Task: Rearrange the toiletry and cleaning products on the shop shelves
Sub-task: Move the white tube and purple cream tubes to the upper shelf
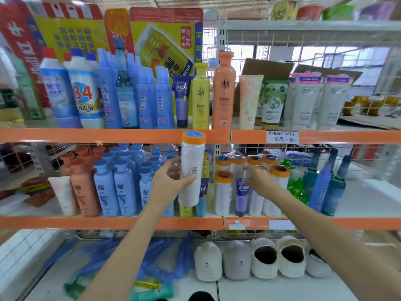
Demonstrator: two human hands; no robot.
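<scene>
A white canister with an orange collar (191,170) is being held upright by the left hand (171,184), which is clamped around its lower half, thumb in front and fingers behind. The canister is being kept in the air in front of the middle shelf (108,222), clear of the shelf board, its top reaching up across the orange edge of the upper shelf (97,135).

The right hand (261,181) is being stretched toward the group of similar white canisters (223,192) standing at about 3 o'clock from the held one. Its fingers are spread apart and are lying against one of these canisters; whether anything is being gripped cannot be told. A small purple tube (242,196) is standing just in front of this group, at 7 o'clock from the right hand.

The task is judged to be partly done. On the middle shelf the blue bottles (117,187) are being kept together at 9 o'clock from the held canister, and the upper shelf is looking orderly. What is left: the held canister is not yet placed, the purple tube is mixed among the canisters, and on the bottom shelf (43,268) blue packages (152,261) are lying scattered beside the slippers (264,259).
</scene>
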